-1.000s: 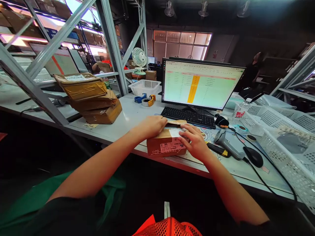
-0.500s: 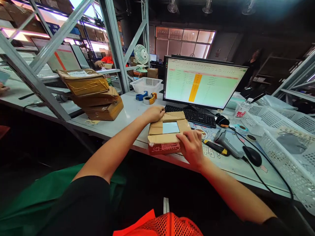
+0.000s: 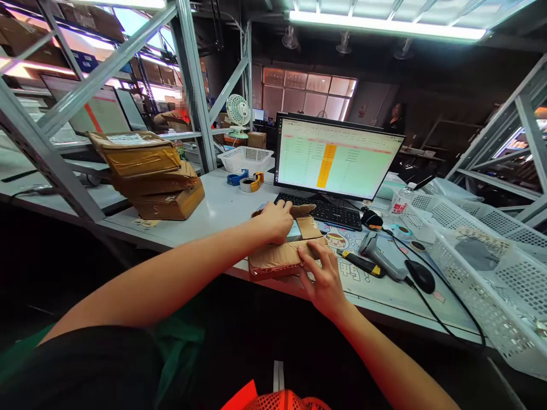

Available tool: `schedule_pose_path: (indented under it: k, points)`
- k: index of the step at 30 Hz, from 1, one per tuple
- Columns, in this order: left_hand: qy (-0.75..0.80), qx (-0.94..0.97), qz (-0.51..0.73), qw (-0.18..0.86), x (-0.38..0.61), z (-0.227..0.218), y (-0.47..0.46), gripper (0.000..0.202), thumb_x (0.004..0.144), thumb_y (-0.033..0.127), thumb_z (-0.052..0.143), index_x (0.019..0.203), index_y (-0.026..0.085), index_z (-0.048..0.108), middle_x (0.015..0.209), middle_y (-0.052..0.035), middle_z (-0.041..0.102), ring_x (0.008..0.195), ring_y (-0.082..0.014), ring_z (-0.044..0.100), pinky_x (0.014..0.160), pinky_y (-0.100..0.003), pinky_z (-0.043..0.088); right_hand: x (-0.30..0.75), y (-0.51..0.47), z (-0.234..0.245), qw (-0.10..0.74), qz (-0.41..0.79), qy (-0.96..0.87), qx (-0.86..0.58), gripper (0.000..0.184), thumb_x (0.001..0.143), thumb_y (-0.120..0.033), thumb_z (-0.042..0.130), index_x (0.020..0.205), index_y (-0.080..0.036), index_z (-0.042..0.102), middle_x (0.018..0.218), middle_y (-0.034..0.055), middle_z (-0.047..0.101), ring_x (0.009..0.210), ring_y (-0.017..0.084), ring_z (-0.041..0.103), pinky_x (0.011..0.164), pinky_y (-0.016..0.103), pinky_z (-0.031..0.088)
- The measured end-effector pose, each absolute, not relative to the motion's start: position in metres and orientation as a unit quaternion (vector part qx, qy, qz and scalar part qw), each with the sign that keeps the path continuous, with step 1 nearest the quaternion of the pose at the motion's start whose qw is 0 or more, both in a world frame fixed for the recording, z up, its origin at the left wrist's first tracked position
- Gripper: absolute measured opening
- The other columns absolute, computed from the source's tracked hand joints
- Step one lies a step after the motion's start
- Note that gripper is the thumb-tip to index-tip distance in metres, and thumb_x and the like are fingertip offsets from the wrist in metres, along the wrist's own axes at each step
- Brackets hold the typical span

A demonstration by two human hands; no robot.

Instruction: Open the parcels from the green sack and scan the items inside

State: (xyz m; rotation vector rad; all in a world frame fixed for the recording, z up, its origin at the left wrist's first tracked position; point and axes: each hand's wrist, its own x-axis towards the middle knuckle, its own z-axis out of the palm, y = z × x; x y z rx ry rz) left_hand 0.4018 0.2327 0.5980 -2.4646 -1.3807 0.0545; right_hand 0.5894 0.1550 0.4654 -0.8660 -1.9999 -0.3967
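Note:
A small brown cardboard box [image 3: 276, 257] with reddish sides sits at the table's front edge, its top flaps parted. Between the flaps shows a strip of something pale blue. Reaching across the top, my left hand [image 3: 277, 222] has its fingers bent over the far flap, and the fingertips are partly hidden. The far flap is tilted up. At the near right corner, my right hand [image 3: 322, 276] grips the front flap between thumb and fingers.
Behind the box stand a keyboard [image 3: 337, 214] and a monitor [image 3: 337, 154]. To the right lie a box cutter [image 3: 363, 263], a barcode scanner [image 3: 380, 256], a mouse [image 3: 420, 277] and white baskets [image 3: 474, 290]. Stacked cartons [image 3: 160, 199] and tape rolls [image 3: 248, 183] are left.
My left hand has moved from the far left corner onto the box's top. The far flap has risen, and the front flap now bulges outward under my right hand. The view has tilted up.

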Motion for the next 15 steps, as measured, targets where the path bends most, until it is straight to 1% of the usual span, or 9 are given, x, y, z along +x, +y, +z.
schedule_pose_path:
  k: [2,4,7,9,11,12,14,15]
  points:
    - [-0.469,-0.873,0.010,0.136,0.399,0.594,0.239,0.041,0.071,0.022,0.081,0.111,0.015,0.082,0.142,-0.0250,0.061,0.121,-0.0423,0.058,0.094,-0.051,0.053,0.590,0.154,0.465,0.449,-0.153,-0.808,-0.350,0.061,0.101,-0.017,0.060,0.159,-0.033,0.051,0.151,0.0154,0.057,0.142,0.035,0.055,0.114,0.060,0.052]
    - [-0.462,-0.881,-0.019,0.096,0.395,0.591,0.245,0.045,0.067,0.024,0.082,0.112,0.016,0.082,0.153,-0.0234,0.056,0.126,-0.0439,0.058,0.097,-0.052,0.054,0.591,0.150,0.465,0.456,-0.148,-0.807,-0.345,0.061,0.100,-0.017,0.061,0.158,-0.032,0.053,0.154,0.0156,0.054,0.148,0.036,0.050,0.117,0.062,0.049]
    - [-0.486,-0.873,-0.019,0.049,0.386,0.592,0.256,0.046,0.065,0.032,0.085,0.108,0.017,0.083,0.171,-0.0193,0.039,0.138,-0.0500,0.052,0.106,-0.060,0.052,0.600,0.142,0.462,0.479,-0.148,-0.792,-0.349,0.061,0.099,-0.017,0.062,0.158,-0.033,0.052,0.161,0.0150,0.048,0.155,0.036,0.043,0.123,0.065,0.043]
    - [-0.496,-0.867,0.005,0.038,0.380,0.597,0.263,0.042,0.067,0.036,0.085,0.104,0.016,0.083,0.175,-0.0174,0.033,0.142,-0.0519,0.049,0.109,-0.064,0.050,0.612,0.138,0.454,0.514,-0.120,-0.758,-0.383,0.062,0.101,-0.022,0.062,0.160,-0.033,0.049,0.165,0.0151,0.045,0.157,0.036,0.041,0.124,0.067,0.041]
    - [-0.483,-0.875,0.006,0.035,0.374,0.604,0.264,0.045,0.070,0.044,0.084,0.105,0.015,0.083,0.175,-0.0184,0.032,0.145,-0.0511,0.047,0.113,-0.064,0.048,0.630,0.138,0.440,0.560,-0.036,-0.700,-0.443,0.064,0.102,-0.032,0.065,0.162,-0.031,0.044,0.167,0.0159,0.043,0.158,0.036,0.041,0.126,0.067,0.038]
    - [-0.468,-0.883,-0.012,0.033,0.370,0.608,0.260,0.052,0.072,0.050,0.083,0.109,0.013,0.081,0.175,-0.0192,0.031,0.148,-0.0502,0.045,0.116,-0.064,0.046,0.639,0.139,0.431,0.583,0.027,-0.663,-0.469,0.069,0.101,-0.040,0.067,0.164,-0.030,0.040,0.168,0.0165,0.043,0.158,0.036,0.040,0.126,0.068,0.037]
    - [-0.431,-0.898,-0.087,0.019,0.366,0.612,0.244,0.068,0.078,0.062,0.078,0.121,0.011,0.077,0.175,-0.0200,0.031,0.154,-0.0473,0.039,0.125,-0.062,0.041,0.656,0.141,0.415,0.619,0.180,-0.594,-0.481,0.089,0.094,-0.057,0.074,0.167,-0.030,0.031,0.169,0.0180,0.042,0.158,0.038,0.040,0.127,0.069,0.035]
    - [-0.409,-0.902,-0.136,0.008,0.365,0.612,0.231,0.070,0.081,0.065,0.074,0.126,0.011,0.075,0.174,-0.0191,0.031,0.156,-0.0448,0.038,0.128,-0.058,0.038,0.662,0.142,0.410,0.633,0.250,-0.567,-0.463,0.101,0.088,-0.067,0.077,0.168,-0.030,0.028,0.168,0.0188,0.043,0.158,0.040,0.040,0.126,0.069,0.036]
